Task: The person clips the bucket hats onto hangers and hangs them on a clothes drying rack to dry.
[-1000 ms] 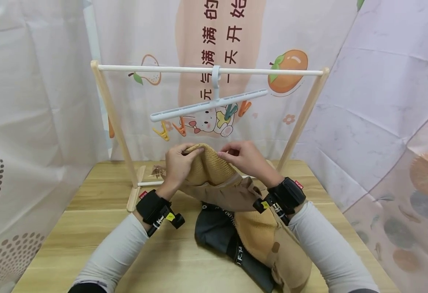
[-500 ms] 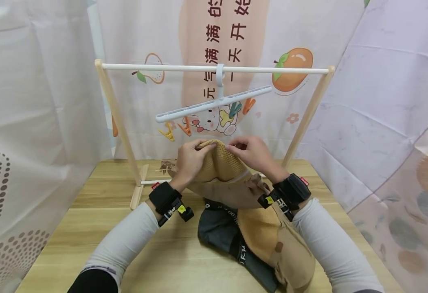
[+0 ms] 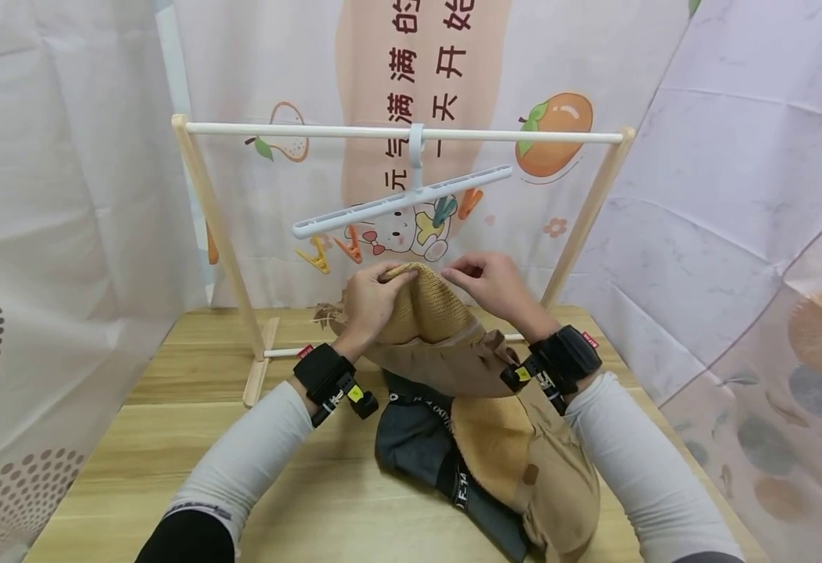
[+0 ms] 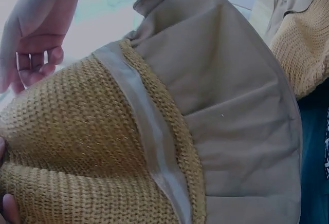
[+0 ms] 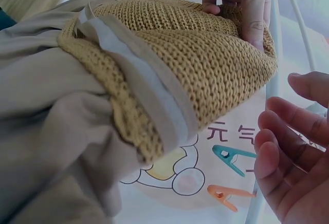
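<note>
A sun hat (image 3: 442, 313) with a straw-coloured knitted crown and a tan cloth brim (image 3: 446, 375) is held up over the table, its inner band facing the head camera. My left hand (image 3: 371, 301) pinches the top of the crown between thumb and fingers. Just right of the crown is my right hand (image 3: 491, 285); the right wrist view shows this hand (image 5: 295, 152) apart from the knit (image 5: 205, 70), fingers loosely bent around nothing. In the left wrist view, the sweatband (image 4: 146, 116) runs between crown and brim.
A white hanger (image 3: 403, 203) hangs tilted from a wooden-legged rack (image 3: 298, 130). Below it show a yellow clothespin (image 3: 314, 256), a teal clothespin (image 3: 443, 211) and two orange ones. On the table (image 3: 206, 438) lie dark grey cloth (image 3: 414, 450) with lettering and a tan-and-yellow piece (image 3: 495, 438).
My left hand has moved right and slightly up with the hat. The right hand's fingers have drawn off the crown's edge, up and to the right.
</note>
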Available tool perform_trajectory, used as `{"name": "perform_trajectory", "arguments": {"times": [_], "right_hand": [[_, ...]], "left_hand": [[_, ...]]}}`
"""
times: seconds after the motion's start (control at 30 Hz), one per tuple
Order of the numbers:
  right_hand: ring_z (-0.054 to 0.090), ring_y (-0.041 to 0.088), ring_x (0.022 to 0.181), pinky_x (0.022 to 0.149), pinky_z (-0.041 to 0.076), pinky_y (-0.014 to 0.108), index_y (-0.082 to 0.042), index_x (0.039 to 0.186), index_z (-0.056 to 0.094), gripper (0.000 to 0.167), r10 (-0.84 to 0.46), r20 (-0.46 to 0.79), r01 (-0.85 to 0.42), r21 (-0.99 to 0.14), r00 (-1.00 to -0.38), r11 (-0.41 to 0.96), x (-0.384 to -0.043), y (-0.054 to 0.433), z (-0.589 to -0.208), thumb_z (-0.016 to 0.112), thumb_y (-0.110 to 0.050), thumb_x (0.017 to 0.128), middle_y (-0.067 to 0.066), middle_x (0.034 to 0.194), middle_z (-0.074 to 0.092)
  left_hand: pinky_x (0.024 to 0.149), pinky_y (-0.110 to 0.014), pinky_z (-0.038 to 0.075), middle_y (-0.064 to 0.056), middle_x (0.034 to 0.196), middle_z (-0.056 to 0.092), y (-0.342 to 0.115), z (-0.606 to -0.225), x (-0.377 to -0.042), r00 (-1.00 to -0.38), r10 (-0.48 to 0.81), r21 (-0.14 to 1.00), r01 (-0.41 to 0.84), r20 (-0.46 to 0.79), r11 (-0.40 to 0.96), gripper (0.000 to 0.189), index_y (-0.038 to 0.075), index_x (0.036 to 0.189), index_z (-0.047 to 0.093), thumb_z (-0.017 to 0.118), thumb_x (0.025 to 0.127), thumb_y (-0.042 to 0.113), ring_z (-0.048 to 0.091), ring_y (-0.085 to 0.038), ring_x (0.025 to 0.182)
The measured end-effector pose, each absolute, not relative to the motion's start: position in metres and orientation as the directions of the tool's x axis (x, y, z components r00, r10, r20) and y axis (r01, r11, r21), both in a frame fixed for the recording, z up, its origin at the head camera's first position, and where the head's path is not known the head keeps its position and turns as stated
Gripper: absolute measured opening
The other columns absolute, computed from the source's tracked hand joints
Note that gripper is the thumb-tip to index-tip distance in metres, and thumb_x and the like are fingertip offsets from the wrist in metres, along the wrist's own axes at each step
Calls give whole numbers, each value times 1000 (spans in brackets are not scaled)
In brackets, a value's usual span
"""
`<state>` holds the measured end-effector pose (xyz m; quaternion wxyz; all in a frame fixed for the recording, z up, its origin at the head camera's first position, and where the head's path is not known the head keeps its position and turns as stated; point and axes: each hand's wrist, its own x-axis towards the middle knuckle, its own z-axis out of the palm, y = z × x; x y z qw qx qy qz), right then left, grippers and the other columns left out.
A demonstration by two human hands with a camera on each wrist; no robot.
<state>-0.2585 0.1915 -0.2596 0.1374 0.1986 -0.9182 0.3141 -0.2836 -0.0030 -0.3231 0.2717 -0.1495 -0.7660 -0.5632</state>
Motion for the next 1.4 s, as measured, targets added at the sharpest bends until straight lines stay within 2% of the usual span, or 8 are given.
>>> {"name": "perform_trajectory", "arguments": {"times": [0.27, 0.5, 0.7, 1.07, 1.4], "right_hand": [[58, 20, 72, 66, 45, 30, -5, 97, 76, 27, -271, 387, -447, -494, -881, 746, -267, 195, -257, 64, -29, 95, 13, 86, 72], [59, 22, 75, 68, 45, 30, -4, 98, 75, 28, -262, 381, -433, -485, -887, 760, -275, 197, -253, 62, -29, 96, 14, 88, 72], [59, 22, 76, 68, 44, 29, -3, 99, 75, 27, -230, 382, -410, -504, -895, 760, -279, 204, -244, 63, -27, 96, 15, 90, 73], [57, 24, 78, 69, 44, 31, -1, 101, 74, 30, -197, 390, -387, -499, -899, 776, -292, 215, -241, 62, -28, 96, 17, 92, 71], [61, 25, 81, 70, 44, 31, -1, 98, 75, 31, -130, 426, -364, -531, -895, 765, -302, 216, -243, 63, -30, 96, 18, 94, 72]], "left_hand": [[66, -20, 48, -1, 94, 76, 6, -325, -292, -808, -100, 790, 528, 580, 312, 21, 16, 96, 78, 76, 85, 34, 68, -12, 80], [75, -28, 54, -2, 97, 76, 9, -324, -295, -810, -99, 794, 529, 578, 301, 22, 15, 99, 77, 74, 87, 33, 70, -13, 88], [78, -30, 56, -4, 97, 75, 13, -322, -298, -806, -96, 792, 541, 585, 282, 22, 12, 100, 77, 73, 87, 31, 70, -14, 90], [75, -27, 54, 0, 99, 75, 25, -317, -305, -836, -54, 806, 507, 546, 306, 26, 16, 103, 76, 69, 90, 38, 69, -9, 88], [73, -28, 54, -4, 98, 76, 30, -316, -313, -812, -111, 792, 513, 572, 331, 27, 12, 101, 76, 71, 89, 35, 70, -13, 87]]}}
